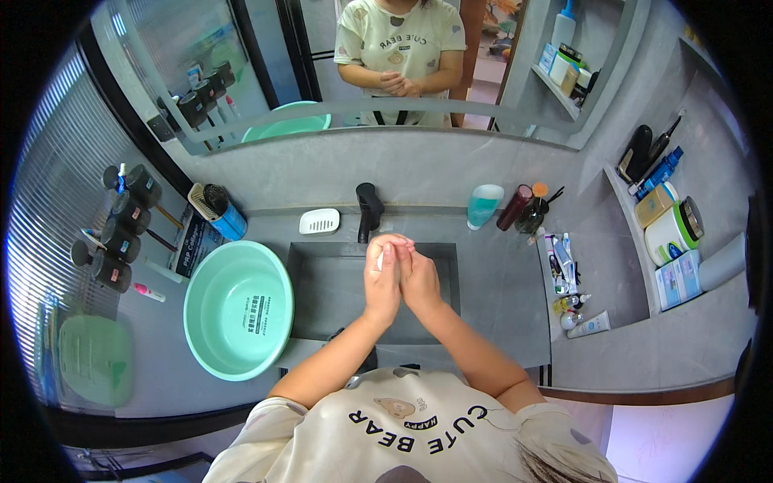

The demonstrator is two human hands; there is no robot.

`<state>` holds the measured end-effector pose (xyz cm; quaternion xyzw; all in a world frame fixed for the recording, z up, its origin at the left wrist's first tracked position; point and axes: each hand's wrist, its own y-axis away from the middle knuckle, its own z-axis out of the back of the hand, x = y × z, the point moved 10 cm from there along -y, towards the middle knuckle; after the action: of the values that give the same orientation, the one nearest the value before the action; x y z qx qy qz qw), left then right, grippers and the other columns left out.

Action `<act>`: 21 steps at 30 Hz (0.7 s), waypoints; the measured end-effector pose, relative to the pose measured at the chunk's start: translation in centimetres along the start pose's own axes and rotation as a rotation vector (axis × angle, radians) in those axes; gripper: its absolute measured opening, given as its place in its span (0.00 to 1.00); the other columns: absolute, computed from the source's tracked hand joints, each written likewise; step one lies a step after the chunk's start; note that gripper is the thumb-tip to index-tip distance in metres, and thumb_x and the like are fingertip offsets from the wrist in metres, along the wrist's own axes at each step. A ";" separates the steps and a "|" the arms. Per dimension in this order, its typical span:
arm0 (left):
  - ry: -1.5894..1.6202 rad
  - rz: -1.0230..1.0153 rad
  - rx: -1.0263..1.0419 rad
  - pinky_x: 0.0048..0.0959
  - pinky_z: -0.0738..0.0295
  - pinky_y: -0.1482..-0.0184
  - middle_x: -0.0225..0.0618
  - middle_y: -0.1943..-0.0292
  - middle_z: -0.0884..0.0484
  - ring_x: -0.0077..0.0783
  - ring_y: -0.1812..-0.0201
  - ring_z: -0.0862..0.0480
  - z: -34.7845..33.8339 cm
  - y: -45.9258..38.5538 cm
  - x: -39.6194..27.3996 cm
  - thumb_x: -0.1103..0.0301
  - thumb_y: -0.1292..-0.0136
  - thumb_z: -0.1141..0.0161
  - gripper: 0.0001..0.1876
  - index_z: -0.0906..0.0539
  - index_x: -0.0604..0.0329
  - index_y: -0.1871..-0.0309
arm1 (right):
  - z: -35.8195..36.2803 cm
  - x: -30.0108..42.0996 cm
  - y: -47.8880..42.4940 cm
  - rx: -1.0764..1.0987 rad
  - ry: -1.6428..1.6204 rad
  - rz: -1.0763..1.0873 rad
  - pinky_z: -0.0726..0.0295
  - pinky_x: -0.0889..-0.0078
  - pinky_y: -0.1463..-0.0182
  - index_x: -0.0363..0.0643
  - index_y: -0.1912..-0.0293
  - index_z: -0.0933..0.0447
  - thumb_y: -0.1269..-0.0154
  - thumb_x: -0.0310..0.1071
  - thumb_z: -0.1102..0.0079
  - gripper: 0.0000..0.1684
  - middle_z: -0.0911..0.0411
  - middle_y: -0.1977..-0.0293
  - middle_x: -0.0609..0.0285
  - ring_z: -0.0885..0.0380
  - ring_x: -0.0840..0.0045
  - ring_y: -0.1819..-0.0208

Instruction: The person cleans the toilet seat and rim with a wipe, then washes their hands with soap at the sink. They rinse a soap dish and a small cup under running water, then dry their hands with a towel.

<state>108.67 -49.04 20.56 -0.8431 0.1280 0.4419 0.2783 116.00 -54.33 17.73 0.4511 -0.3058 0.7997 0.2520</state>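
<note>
Pressed together over the grey rectangular sink (329, 290), my left hand (381, 287) and my right hand (421, 284) close around a white bar (380, 261). Only slivers of the bar show between the fingers and palms, so its full shape is hidden. Just beyond my fingertips stands a black faucet (367, 208); no water stream is visible. A white slotted soap dish (319, 222) sits on the ledge to the left of the faucet. The mirror (410, 115) above reflects my joined hands.
A mint-green plastic basin (238, 311) stands left of the sink. Behind it are a blue holder with brushes (228, 222) and wall-mounted black cups (130, 211). A teal bottle (485, 206) and dark bottles (515, 207) stand back right. Wall niches (628, 241) at right hold toiletries.
</note>
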 end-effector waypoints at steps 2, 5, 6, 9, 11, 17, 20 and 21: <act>0.139 0.064 -0.031 0.21 0.35 0.66 0.31 0.73 0.32 0.23 0.70 0.32 1.4 -0.1 0.9 0.59 0.28 0.59 0.15 0.33 0.58 0.69 | -1.6 -0.6 0.9 0.080 -0.046 -0.054 0.28 0.49 0.66 0.38 0.56 0.32 0.31 0.57 0.63 0.28 0.25 0.71 0.39 0.25 0.43 0.67; 0.312 0.141 0.031 0.22 0.43 0.78 0.29 0.83 0.40 0.22 0.82 0.40 2.0 -1.6 1.1 0.52 0.28 0.63 0.24 0.37 0.56 0.80 | -3.2 0.1 2.6 0.160 -0.168 0.015 0.29 0.50 0.58 0.40 0.50 0.44 0.32 0.56 0.61 0.28 0.27 0.62 0.35 0.28 0.40 0.58; 0.357 0.169 0.076 0.22 0.40 0.80 0.31 0.84 0.37 0.23 0.84 0.37 2.5 -1.9 1.2 0.51 0.28 0.63 0.25 0.35 0.58 0.80 | -3.3 1.2 3.1 0.124 -0.212 0.113 0.29 0.50 0.57 0.39 0.50 0.44 0.32 0.55 0.60 0.27 0.27 0.61 0.34 0.28 0.40 0.58; 0.244 0.262 -0.008 0.25 0.34 0.82 0.35 0.84 0.30 0.25 0.85 0.31 4.2 -2.0 1.4 0.50 0.28 0.63 0.27 0.31 0.62 0.78 | -2.2 3.0 3.4 -0.017 -0.162 0.244 0.26 0.56 0.63 0.37 0.52 0.34 0.34 0.48 0.51 0.23 0.25 0.68 0.39 0.25 0.45 0.66; 0.170 0.310 -0.128 0.26 0.30 0.80 0.37 0.82 0.27 0.27 0.83 0.27 4.4 -1.9 0.8 0.50 0.29 0.62 0.26 0.30 0.63 0.76 | -1.2 3.0 2.9 -0.043 -0.064 0.242 0.26 0.60 0.68 0.36 0.55 0.29 0.34 0.47 0.50 0.22 0.24 0.73 0.42 0.24 0.48 0.71; 0.402 0.162 0.051 0.23 0.32 0.65 0.33 0.75 0.32 0.25 0.73 0.31 0.5 -1.7 -0.6 0.55 0.28 0.60 0.17 0.34 0.59 0.67 | -0.9 1.3 0.6 0.009 -0.103 0.036 0.28 0.56 0.71 0.37 0.58 0.30 0.33 0.47 0.52 0.20 0.25 0.76 0.41 0.25 0.47 0.73; 0.605 0.189 0.122 0.23 0.40 0.72 0.30 0.82 0.39 0.24 0.79 0.40 0.6 -2.2 -1.2 0.54 0.28 0.64 0.23 0.41 0.54 0.81 | -2.3 2.7 2.6 0.070 -0.046 0.089 0.28 0.54 0.66 0.38 0.56 0.39 0.34 0.48 0.52 0.21 0.25 0.66 0.38 0.27 0.43 0.66; 0.632 0.174 0.168 0.23 0.40 0.74 0.30 0.85 0.40 0.24 0.81 0.40 0.5 -2.2 -1.9 0.54 0.27 0.66 0.26 0.42 0.54 0.85 | -2.1 3.2 2.8 0.053 -0.064 0.148 0.28 0.54 0.64 0.37 0.56 0.39 0.34 0.47 0.51 0.22 0.26 0.65 0.39 0.27 0.43 0.65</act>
<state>108.25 -46.97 22.70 -0.8984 0.3156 0.1689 0.2546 111.39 -54.30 18.97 0.4591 -0.3250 0.8091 0.1701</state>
